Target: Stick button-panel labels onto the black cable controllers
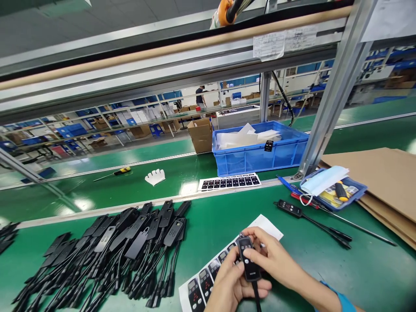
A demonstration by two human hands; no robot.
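Observation:
Both my hands hold one small black controller [248, 260] with buttons on its face and a cable hanging from its lower end. My left hand [231, 287] grips its lower part from the left. My right hand [272, 259] pinches its top and right side. Under the hands lies a white sheet of black stickers [208, 277]. A big pile of the same black controllers with cables [107, 251] lies to the left on the green table.
Another sticker sheet [229, 181] lies by the conveyor edge. A blue crate [260, 154] with white sheets, a cardboard box [200, 134], a white glove [155, 177] and a screwdriver [117, 172] are on the belt. A small blue tray [334, 190], a finished controller [289, 208] and cardboard sheets [386, 177] lie right.

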